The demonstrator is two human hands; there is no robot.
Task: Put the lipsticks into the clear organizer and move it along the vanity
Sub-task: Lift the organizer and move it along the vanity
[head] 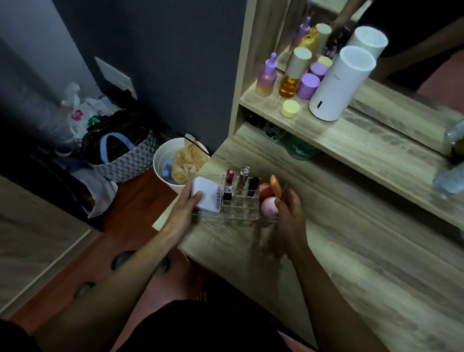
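Your left hand [187, 205] and right hand [290, 211] clasp the ends of the clear acrylic organizer [238, 204] on the wood-grain bench [361, 270], four lipsticks [243, 174] already slotted. Next, slide it steadily, away from the white bin [163, 162].

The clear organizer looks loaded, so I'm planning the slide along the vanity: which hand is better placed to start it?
Probably the left hand: its fingers already rest on the clear organizer at its outer end. The right hand sits at the opposite end by the pink sponge; its contact is blurred.
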